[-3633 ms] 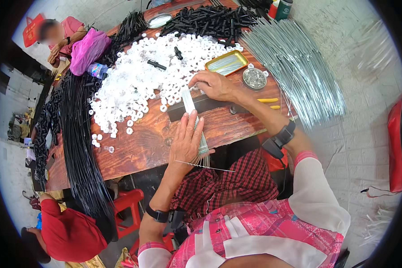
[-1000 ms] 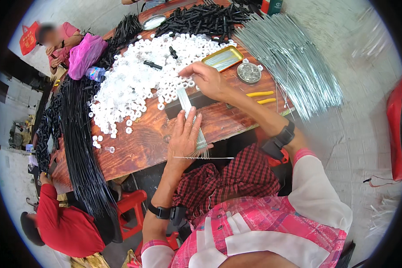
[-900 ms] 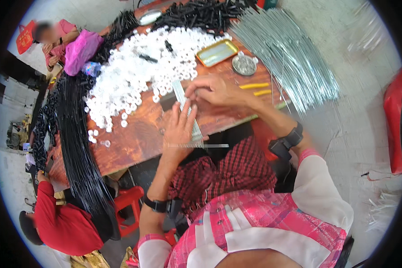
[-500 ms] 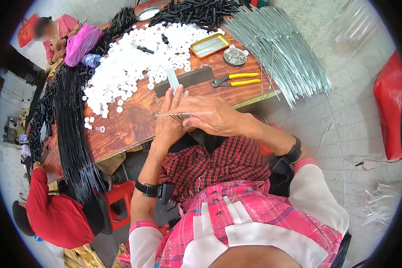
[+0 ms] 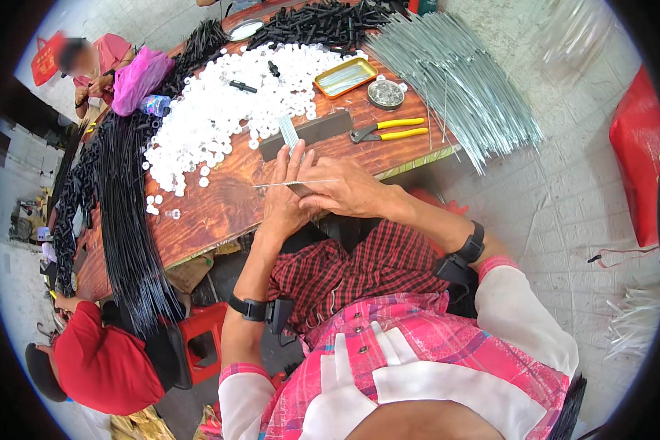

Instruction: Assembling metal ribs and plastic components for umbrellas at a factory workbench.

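Head view — both hands (image 5: 323, 192) apparently pinch one thin wire (image 5: 297, 182).

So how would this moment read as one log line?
left hand: holding thin metal wires | right hand: gripping same wires | wooden table: yellow-handled pliers

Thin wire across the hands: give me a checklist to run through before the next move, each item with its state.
1. Thin wire pinched by both hands: ok, left hand and right hand meet on it.
2. Wire level: ok, roughly horizontal.
3. Bundle of wires by the fingertips within reach: ok.
4. Yellow-handled pliers at hand: ok, lying on the wooden table.
5. White rings reachable: ok.
6. Grip firmness: cannot tell.
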### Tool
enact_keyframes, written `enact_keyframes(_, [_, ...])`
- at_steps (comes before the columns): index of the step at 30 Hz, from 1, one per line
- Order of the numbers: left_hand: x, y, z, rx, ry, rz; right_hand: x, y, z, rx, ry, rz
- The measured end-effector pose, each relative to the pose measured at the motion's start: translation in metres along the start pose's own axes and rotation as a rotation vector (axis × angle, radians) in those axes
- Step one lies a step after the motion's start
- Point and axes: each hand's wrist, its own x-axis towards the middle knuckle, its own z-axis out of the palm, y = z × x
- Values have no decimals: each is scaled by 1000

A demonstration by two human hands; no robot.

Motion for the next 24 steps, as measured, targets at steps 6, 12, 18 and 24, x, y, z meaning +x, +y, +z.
enact_keyframes(6, [1,1,-11,-48,-146,-41,-6,6,7,157,10,75])
enact_keyframes(12, [10,0,-32,-61,-400,-88,-23,0,2,95,-24,59])
enact_keyframes(18, [32,-7,-35,-73,-167,28,-31,4,1,56,32,105])
enact_keyframes(24, [40,-25,-12,92,88,78,-21,-17,-21,194,-62,84])
